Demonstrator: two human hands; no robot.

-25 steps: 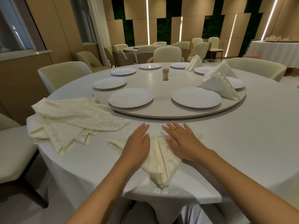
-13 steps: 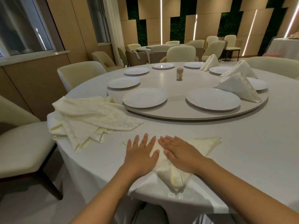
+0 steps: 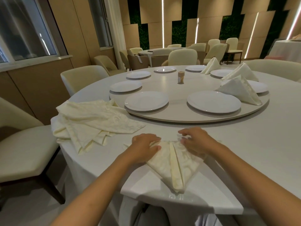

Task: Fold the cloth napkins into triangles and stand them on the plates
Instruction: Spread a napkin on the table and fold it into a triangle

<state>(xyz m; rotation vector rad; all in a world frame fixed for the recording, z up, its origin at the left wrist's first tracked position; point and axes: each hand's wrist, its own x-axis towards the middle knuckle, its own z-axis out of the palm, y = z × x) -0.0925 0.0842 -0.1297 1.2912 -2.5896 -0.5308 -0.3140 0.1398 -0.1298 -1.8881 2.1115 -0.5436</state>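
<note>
Presently the napkin (image 3: 172,162) is lain at the table's near edge — point toward the body, centre fold running away; its far corners are pinched by left hand (image 3: 143,146) and right hand (image 3: 195,142), fingers curled.

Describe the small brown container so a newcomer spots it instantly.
Start at the raised round turntable in the middle of the big table. Near its centre, ringed by white plates, stands the small brown cylinder, the only upright, non-white item there.
</note>
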